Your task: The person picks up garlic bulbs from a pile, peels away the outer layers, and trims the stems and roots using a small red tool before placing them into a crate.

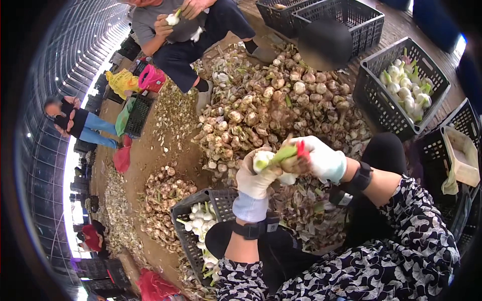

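My left hand (255,180), in a white glove, grips a peeled white garlic bulb (263,159) with a green stalk (282,153). My right hand (321,159), also gloved, is closed on the stalk end together with a small red-handled tool (302,149). Both hands meet above a large heap of unpeeled garlic bulbs (271,110) on the ground. A black crate (187,240) holding peeled bulbs stands just left of my left forearm.
Another black crate (374,108) with cleaned garlic stands at the right, more crates (321,17) behind. A seated person (186,35) across the heap holds a bulb. Another person (75,123) crouches at far left. A smaller garlic pile (163,193) and husks cover the floor.
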Demonstrator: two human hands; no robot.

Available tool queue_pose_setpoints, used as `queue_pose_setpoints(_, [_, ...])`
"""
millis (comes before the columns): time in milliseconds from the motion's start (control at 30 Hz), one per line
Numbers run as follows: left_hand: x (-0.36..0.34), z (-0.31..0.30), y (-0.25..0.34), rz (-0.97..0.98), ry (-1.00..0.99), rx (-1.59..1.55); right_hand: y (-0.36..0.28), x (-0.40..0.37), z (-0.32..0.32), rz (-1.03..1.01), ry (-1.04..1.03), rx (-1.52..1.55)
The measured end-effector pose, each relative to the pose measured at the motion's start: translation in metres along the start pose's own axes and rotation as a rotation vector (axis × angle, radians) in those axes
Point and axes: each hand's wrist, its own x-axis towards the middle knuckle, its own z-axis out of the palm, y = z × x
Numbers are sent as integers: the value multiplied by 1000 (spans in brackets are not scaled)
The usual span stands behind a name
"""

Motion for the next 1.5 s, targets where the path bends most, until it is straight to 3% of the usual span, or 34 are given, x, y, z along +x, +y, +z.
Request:
queue_pose_setpoints(33, [0, 0, 1, -6, -117, -113, 15, 6, -16, 75, 43, 215])
queue_pose_setpoints(67, [0, 1, 2, -12, -232, -231, 18, 3, -20, -193, 25, -243])
queue_pose_setpoints(100, [-2, 4, 10, -63, -311, -267, 15, 1, -19, -459, 134, -700])
queue_pose_setpoints(167, [-6, 8, 12, -140, -289, -341, 0, -5, -19, -490, 100, -848])
queue_pose_setpoints(200, [-8, 10, 13, -219, -274, -406, 4, -5, -22, -413, 95, -487])
queue_pose_setpoints(300, [-12, 11, 14, -172, -334, -394, 15, 1, -32, -154, 87, 584])
queue_pose_setpoints(367, [-14, 11, 11, -167, -413, -431, 4, 2, -46, -76, 172, 927])
queue_pose_setpoints(400, [-9, 9, 18, -270, -589, -486, -3, 2, -51, -48, 227, 1096])
queue_pose_setpoints(433, [-10, 9, 17, -152, -604, -430, -15, 4, -56, -49, 230, 1095])
queue_pose_setpoints(467, [-13, 7, 17, -35, -616, -369, -27, 3, -57, -231, 299, 651])
queue_pose_setpoints(500, [-10, 0, 14, -35, -495, -280, -35, 4, -56, -401, 349, 200])
queue_pose_setpoints(533, [-6, -4, 18, -25, -371, -194, -33, -10, -61, -130, 238, -98])
queue_pose_setpoints(600, [-8, -6, 27, -6, -316, -136, -13, -17, -44, -58, -151, -1303])
queue_pose_setpoints(667, [-7, -8, 22, 47, -225, -73, 18, -24, -33, 288, -150, -1495])
queue_pose_setpoints(733, [-8, -9, 18, 71, -263, -43, 8, -13, -36, 47, 8, -1272])
queue_pose_setpoints(800, [-10, 2, 17, 126, -198, 150, 5, -1, -39, 55, 124, -775])
queue_pose_setpoints(867, [-10, 7, 15, 83, -210, 147, 13, 14, -39, 11, -1, -715])
queue_pose_setpoints(933, [-8, 7, 14, 35, -222, 154, -12, 10, -3, 83, 175, -669])
queue_pose_setpoints(1000, [-7, 3, 9, 23, -218, 56, -8, 14, -22, 55, 120, -713])
queue_pose_setpoints(1033, [-7, 2, 8, -14, -158, 14, 3, 18, -35, 74, 65, -171])
queue_pose_setpoints(1067, [-5, 3, 8, -12, -157, 12, 14, 17, -47, -8, 174, -178])
queue_pose_setpoints(1100, [-5, 5, 7, 42, -130, 94, 9, 19, -44, -84, 142, -276])
queue_pose_setpoints(1200, [-2, 8, 2, 114, -92, 234, -4, 7, -21, -207, 177, -1110])
queue_pose_setpoints(1267, [-1, 5, 0, 136, -84, 302, 2, 7, -18, -198, 259, -1085])
queue_pose_setpoints(1367, [0, -2, -6, 122, -167, 139, 9, 7, -38, -111, 391, -1202])
queue_pose_setpoints(1467, [0, -2, -2, 52, -91, 63, -9, 4, -26, 11, 349, -950])
queue_pose_setpoints(1500, [1, 0, 0, 126, -61, 200, -9, 3, -17, -34, 317, -927])
